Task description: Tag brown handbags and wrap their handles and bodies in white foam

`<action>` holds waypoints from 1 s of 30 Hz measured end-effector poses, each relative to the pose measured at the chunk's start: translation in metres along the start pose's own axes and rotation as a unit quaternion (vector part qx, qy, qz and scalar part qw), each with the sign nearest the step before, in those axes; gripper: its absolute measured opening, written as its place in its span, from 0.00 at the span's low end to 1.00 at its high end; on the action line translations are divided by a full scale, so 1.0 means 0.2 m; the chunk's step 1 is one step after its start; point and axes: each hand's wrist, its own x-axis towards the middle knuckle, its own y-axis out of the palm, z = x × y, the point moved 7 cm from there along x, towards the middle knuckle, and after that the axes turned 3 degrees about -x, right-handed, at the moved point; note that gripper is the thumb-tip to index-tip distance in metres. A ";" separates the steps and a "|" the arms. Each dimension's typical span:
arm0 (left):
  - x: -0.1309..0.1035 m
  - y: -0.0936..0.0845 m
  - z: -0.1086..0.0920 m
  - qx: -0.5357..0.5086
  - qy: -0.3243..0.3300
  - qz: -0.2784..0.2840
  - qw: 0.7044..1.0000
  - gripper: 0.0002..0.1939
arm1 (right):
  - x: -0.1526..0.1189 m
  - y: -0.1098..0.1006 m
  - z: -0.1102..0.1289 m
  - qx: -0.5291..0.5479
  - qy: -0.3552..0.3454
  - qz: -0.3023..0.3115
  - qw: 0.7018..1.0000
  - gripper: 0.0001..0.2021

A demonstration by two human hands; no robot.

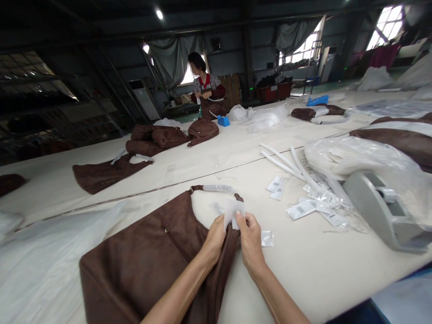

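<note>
A brown handbag [145, 252] lies on the table in front of me, its strap wrapped in clear plastic [219, 188]. At the strap's near end, by the bag's opening, both hands hold a thin white piece of wrapping sheet [229, 213]. My left hand [215, 234] pinches its left side. With the thumb on top, my right hand [249, 236] grips its right side. The fingers partly hide the strap end. A small clear packet [267, 239] lies just right of my right hand.
Barcode tags [305, 208], white foam tubes [281, 163] and a grey tape dispenser [384, 211] lie to the right. Clear plastic [60, 256] covers the left side. More brown bags [162, 138] sit farther back. Across the table stands a co-worker [205, 87].
</note>
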 end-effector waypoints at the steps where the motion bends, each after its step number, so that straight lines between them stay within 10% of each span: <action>1: 0.00 0.00 0.00 0.004 0.001 -0.007 1.000 0.22 | 0.00 0.00 0.00 -0.016 -0.008 -0.004 1.000 0.21; 14: 0.04 0.06 0.01 -0.024 0.029 0.017 0.999 0.22 | -0.01 -0.01 0.08 -0.202 -0.073 -0.043 0.976 0.14; 20: 0.01 0.06 0.03 -0.043 0.009 -0.013 0.999 0.25 | -0.09 -0.05 0.12 -0.147 -0.051 0.118 0.981 0.11; 25: 0.01 0.07 0.05 -0.016 0.019 -0.017 1.000 0.23 | -0.04 -0.19 0.22 -0.177 -0.062 0.039 0.981 0.14; 30: 0.01 0.06 0.03 0.012 0.060 -0.030 0.998 0.20 | 0.04 -0.07 0.24 -0.171 -0.056 0.094 0.979 0.16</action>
